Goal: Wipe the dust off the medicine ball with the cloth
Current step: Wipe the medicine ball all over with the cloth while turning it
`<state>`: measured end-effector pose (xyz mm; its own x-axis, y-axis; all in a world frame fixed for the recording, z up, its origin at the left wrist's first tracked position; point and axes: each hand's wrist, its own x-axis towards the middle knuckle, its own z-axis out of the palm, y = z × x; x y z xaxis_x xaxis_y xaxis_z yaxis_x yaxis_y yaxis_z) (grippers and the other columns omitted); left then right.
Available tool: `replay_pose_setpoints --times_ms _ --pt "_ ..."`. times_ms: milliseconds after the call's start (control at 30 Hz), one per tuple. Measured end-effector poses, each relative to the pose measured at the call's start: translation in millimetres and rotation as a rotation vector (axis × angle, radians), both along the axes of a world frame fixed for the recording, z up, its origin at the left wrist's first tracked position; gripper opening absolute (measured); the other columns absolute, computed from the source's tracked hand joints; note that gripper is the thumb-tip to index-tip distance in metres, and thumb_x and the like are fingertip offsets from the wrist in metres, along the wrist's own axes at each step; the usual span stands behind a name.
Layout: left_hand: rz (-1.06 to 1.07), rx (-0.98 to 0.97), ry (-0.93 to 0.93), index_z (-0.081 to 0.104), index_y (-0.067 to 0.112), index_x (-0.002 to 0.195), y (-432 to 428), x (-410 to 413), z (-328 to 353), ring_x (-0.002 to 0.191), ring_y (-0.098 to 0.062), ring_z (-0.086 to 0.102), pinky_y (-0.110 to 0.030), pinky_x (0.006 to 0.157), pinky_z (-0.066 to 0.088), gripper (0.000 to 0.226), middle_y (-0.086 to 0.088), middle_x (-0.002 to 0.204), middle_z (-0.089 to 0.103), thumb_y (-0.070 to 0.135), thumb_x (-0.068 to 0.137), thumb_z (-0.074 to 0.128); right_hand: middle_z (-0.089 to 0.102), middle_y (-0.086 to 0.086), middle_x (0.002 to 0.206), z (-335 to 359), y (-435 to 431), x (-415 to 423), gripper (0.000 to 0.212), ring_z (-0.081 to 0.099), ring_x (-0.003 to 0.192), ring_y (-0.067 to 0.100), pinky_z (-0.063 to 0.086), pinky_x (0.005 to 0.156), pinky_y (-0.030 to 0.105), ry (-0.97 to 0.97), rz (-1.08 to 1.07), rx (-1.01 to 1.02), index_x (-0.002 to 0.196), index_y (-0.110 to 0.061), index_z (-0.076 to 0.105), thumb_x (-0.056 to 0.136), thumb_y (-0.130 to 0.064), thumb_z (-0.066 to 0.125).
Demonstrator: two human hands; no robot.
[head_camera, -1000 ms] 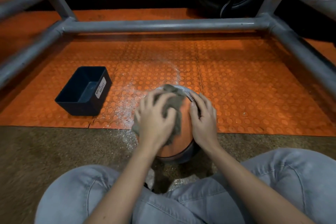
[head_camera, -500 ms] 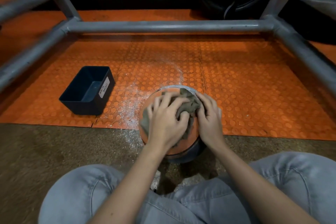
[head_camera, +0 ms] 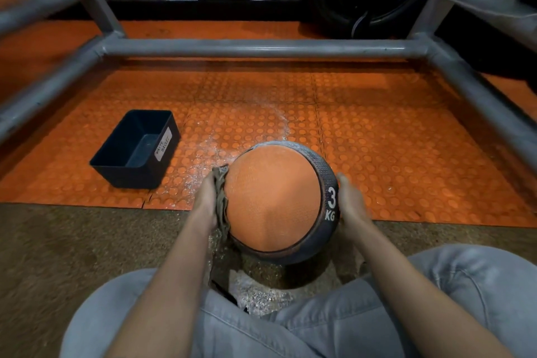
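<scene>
A left hand [head_camera: 207,198] presses the cloth [head_camera: 221,200] against the orange 3 kg medicine ball [head_camera: 271,197], the right hand [head_camera: 350,204] bracing its opposite side over the studded floor mat's [head_camera: 392,154] edge; both hands' fingers are hidden, so their grip cannot be told.

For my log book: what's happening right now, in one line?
left hand: presses cloth against medicine ball | right hand: flat on ball's other side | black bin: on orange mat

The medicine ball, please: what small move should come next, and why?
Probably sweep the cloth up round the ball's far rim. The left hand holds it against the left side, the right hand steadies the dark band, and pale dust shows along that far edge.
</scene>
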<state>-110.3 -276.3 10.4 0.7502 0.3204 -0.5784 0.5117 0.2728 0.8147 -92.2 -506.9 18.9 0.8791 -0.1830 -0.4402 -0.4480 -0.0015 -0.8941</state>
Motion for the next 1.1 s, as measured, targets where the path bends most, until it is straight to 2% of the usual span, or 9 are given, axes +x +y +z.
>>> replay_pose_setpoints --times_ms 100,267,400,467,533,600,733,967,1100 --pt "-0.026 0.006 -0.055 0.061 0.014 0.090 -6 -1 4 0.082 -0.025 0.061 -0.033 0.069 0.049 0.052 -0.012 0.088 0.065 0.049 0.100 0.025 0.068 -0.003 0.058 -8 3 1 0.050 0.062 0.069 0.021 0.044 0.058 0.027 0.163 0.040 0.143 0.083 -0.017 0.064 0.095 -0.055 0.034" --pt "0.016 0.080 -0.105 0.062 0.006 0.110 -8 -1 -5 0.095 -0.028 0.063 -0.041 0.080 0.052 0.057 -0.020 0.099 0.067 0.045 0.100 0.023 0.068 -0.003 0.060 -8 3 -4 0.041 0.062 0.064 0.018 0.043 0.057 0.026 0.069 -0.001 0.217 0.085 -0.019 0.064 0.098 -0.047 0.036" --pt "0.087 0.081 -0.227 0.061 0.005 0.110 -23 4 0 0.096 -0.027 0.062 -0.033 0.074 0.050 0.047 -0.013 0.102 0.067 0.035 0.101 0.027 0.069 0.002 0.099 -2 -3 6 0.034 0.060 0.096 0.020 0.047 0.085 0.033 -0.161 -0.095 0.093 0.099 -0.016 0.067 0.097 -0.039 0.042" --pt "0.119 0.136 -0.297 0.060 0.007 0.114 -32 8 6 0.087 -0.018 0.062 -0.028 0.068 0.048 0.039 -0.005 0.095 0.066 0.029 0.101 0.031 0.056 0.001 0.133 1 -8 11 0.044 0.047 0.125 0.017 0.034 0.109 0.037 -0.274 -0.060 -0.055 0.128 -0.016 0.058 0.096 -0.042 0.042" --pt "0.125 0.223 -0.351 0.057 0.008 0.112 -41 11 9 0.069 0.001 0.056 -0.018 0.060 0.045 0.030 0.006 0.084 0.058 0.020 0.102 0.033 0.043 0.001 0.145 3 -7 10 0.046 0.035 0.134 0.014 0.022 0.113 0.028 -0.352 0.021 -0.182 0.141 -0.018 0.045 0.099 -0.038 0.041" --pt "0.115 0.326 -0.367 0.053 0.020 0.107 -43 10 9 0.064 0.010 0.049 -0.012 0.057 0.041 0.021 0.014 0.082 0.051 0.018 0.102 0.033 0.037 0.005 0.147 1 -2 6 0.043 0.028 0.138 0.017 0.018 0.109 0.025 -0.392 0.081 -0.310 0.144 -0.022 0.039 0.102 -0.031 0.038" --pt "0.144 0.348 -0.349 0.054 0.021 0.107 -38 7 7 0.081 -0.011 0.057 -0.028 0.073 0.046 0.021 0.006 0.090 0.059 0.023 0.101 0.033 0.033 0.009 0.148 1 6 0 0.047 0.024 0.139 0.019 0.013 0.114 0.032 -0.405 0.121 -0.358 0.145 -0.023 0.036 0.100 -0.036 0.040" --pt "0.186 0.401 -0.364 0.053 0.017 0.104 -47 2 14 0.075 -0.012 0.052 -0.021 0.063 0.043 0.017 0.004 0.085 0.055 0.018 0.099 0.036 0.027 0.016 0.148 17 3 -5 0.045 0.022 0.137 0.028 0.017 0.110 0.034 -0.376 0.184 -0.610 0.146 -0.025 0.034 0.102 -0.030 0.034" --pt "0.111 0.517 -0.349 0.046 0.017 0.118 -52 1 18 0.106 -0.022 0.051 -0.030 0.090 0.046 0.022 -0.005 0.118 0.048 0.020 0.098 0.036 0.024 0.011 0.149 40 23 -26 0.048 0.019 0.137 0.026 0.016 0.111 0.040 -0.478 0.219 -0.757 0.145 -0.028 0.034 0.099 -0.038 0.040"
